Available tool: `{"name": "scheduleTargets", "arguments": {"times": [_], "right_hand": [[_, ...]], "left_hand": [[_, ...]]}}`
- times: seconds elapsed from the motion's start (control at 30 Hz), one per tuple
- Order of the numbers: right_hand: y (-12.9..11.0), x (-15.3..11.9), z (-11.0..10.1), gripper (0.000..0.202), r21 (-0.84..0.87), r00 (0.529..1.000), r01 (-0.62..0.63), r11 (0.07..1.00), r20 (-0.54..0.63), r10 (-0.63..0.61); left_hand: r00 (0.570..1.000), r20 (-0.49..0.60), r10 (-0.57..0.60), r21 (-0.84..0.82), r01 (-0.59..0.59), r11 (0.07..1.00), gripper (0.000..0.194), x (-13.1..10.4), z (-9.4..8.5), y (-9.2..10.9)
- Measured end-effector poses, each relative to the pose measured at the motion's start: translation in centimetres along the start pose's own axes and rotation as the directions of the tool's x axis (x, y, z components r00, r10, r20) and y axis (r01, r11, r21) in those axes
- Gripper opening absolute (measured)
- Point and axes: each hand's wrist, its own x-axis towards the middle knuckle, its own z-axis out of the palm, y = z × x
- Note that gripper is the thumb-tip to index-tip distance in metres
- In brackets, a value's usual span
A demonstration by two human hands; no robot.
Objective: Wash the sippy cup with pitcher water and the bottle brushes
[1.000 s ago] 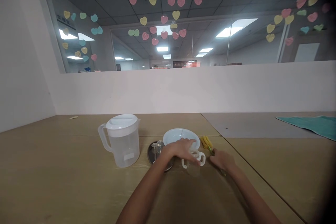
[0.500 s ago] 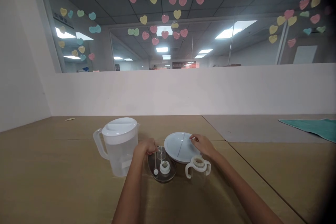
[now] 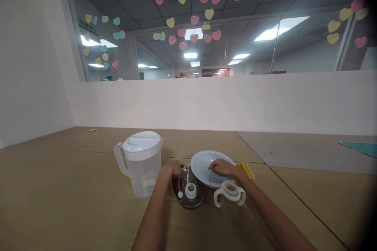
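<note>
My left hand (image 3: 174,168) is closed at the back left rim of an oval metal tray (image 3: 188,204). Its fingertips are hidden, so I cannot tell whether they grip the rim or the thin straw (image 3: 180,195) below them. A white bottle cap with a nipple (image 3: 191,191) and a small clear cup-like piece (image 3: 187,172) also lie in the tray. My right hand (image 3: 223,167) hovers over or touches a white plate (image 3: 200,164), fingers bent loosely, apparently holding nothing. In front of that wrist stands a clear baby bottle with a white two-handled collar (image 3: 230,190), open at the top.
Left of the tray stands a lidded clear pitcher (image 3: 143,168). A yellow cloth-like item (image 3: 247,170) shows behind my right wrist. Far right lies a green mat (image 3: 359,147). A low white wall (image 3: 188,104) under a window closes off the back of the table.
The view has turned a little to the left. My right hand has moved from the plate's right side inward over its middle. My left hand stays closed by the tray.
</note>
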Motion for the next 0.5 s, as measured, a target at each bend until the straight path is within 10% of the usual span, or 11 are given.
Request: {"name": "scheduleTargets", "arguments": {"times": [0.27, 0.5], "right_hand": [[0.0, -1.2, -1.7, 0.028, 0.048, 0.976, -0.001, 0.999, -0.216, 0.011], [-4.1, -3.6, -4.5, 0.017, 0.204, 0.861, 0.141, 0.969, -0.508, -0.018]], "left_hand": [[0.996, -0.037, 0.087, 0.004, -0.087, 0.996, 0.011, -1.8, -3.2, 1.8], [0.935, -0.265, 0.234, -0.010, -0.246, 0.969, 0.018, -3.9, -4.8, 4.7]]}}
